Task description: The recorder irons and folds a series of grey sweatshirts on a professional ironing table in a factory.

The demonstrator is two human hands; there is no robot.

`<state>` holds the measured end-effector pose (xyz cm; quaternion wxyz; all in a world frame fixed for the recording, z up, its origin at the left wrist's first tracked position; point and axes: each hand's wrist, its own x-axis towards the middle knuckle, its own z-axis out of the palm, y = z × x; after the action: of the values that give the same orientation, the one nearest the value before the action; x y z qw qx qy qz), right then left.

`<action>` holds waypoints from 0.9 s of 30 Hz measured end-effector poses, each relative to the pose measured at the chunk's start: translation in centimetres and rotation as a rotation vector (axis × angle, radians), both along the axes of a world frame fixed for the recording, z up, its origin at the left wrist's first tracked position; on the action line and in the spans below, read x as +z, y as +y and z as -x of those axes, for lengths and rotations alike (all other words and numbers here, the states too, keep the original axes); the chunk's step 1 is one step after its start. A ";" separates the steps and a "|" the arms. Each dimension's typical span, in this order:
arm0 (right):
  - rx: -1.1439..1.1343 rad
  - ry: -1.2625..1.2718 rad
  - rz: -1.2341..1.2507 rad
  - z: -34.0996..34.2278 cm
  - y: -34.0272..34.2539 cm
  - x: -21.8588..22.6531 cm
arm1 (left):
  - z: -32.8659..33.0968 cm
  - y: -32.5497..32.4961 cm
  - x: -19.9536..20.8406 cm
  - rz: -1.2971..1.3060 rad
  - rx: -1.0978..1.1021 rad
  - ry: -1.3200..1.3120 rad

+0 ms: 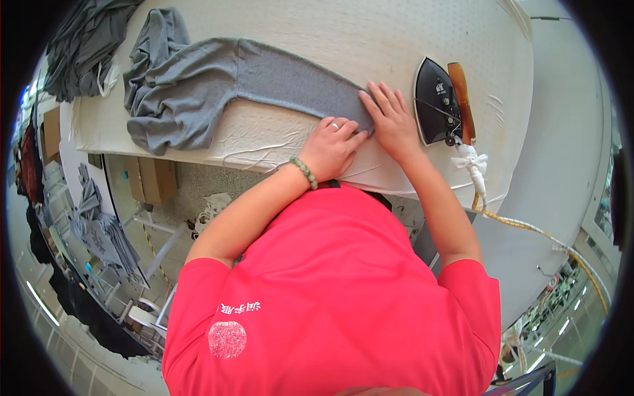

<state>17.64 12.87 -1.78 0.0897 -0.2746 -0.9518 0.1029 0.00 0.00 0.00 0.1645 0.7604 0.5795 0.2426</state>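
A grey knit sweater (188,79) lies on the white-covered ironing table (409,33), its body bunched at the left and one sleeve stretched flat toward the right. My left hand (330,150), with a ring and a green bead bracelet, is at the near edge of the sleeve's cuff end, fingers curled and closed on the fabric. My right hand (395,125) lies over the far edge of the same cuff, fingers stretched out and pressing flat. Part of the cuff is hidden under both hands. Just right of my right hand an iron (436,99) with a brown handle rests on the table.
The iron's white-wrapped cord (477,178) runs off the table's right edge. More grey garments (89,46) are heaped at the far left corner. Below the left side are a cardboard box (153,179) and a stack of grey clothes (105,228).
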 end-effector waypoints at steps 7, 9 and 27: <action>-0.040 0.101 -0.250 -4.2 3.1 5.0 | -1.9 -0.9 0.4 -0.012 0.091 -0.041; -0.200 0.171 -0.394 -4.9 5.6 9.2 | -2.0 -1.4 0.1 -0.030 0.124 -0.032; -0.270 -0.387 0.355 -0.8 4.2 11.8 | -2.4 -2.3 -0.1 -0.099 0.117 0.012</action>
<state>18.49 17.09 9.97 -0.1301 -0.4245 -0.8733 0.2004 2.36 -2.34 -0.09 0.1087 0.7338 0.6114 0.2753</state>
